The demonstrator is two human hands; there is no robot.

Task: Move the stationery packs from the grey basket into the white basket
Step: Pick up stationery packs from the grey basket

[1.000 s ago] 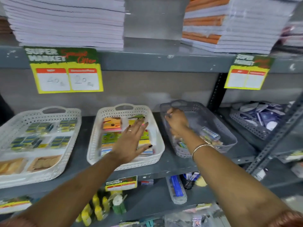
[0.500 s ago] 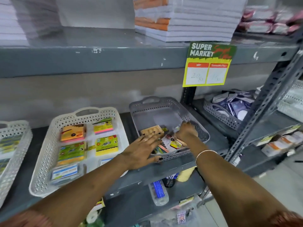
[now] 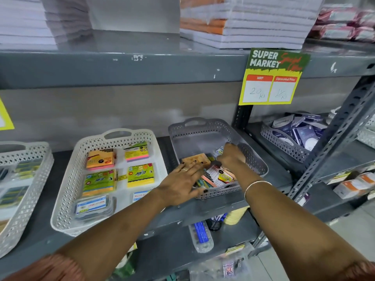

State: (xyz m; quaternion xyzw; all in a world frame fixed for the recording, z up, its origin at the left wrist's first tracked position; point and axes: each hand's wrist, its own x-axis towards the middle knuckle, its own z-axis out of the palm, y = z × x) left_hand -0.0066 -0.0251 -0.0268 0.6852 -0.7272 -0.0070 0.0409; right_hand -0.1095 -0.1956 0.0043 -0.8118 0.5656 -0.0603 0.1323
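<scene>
Counting six packs [image 3: 100, 158], white basket [image 3: 67, 191]

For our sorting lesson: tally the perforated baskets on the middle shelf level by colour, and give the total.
White baskets: 3, namely the white basket with sticky-note packs, one cut off at the left edge, and one partly seen at the far right.
Grey baskets: 2, namely the grey basket both hands reach into, and another holding dark blue packs.
Total: 5
</scene>
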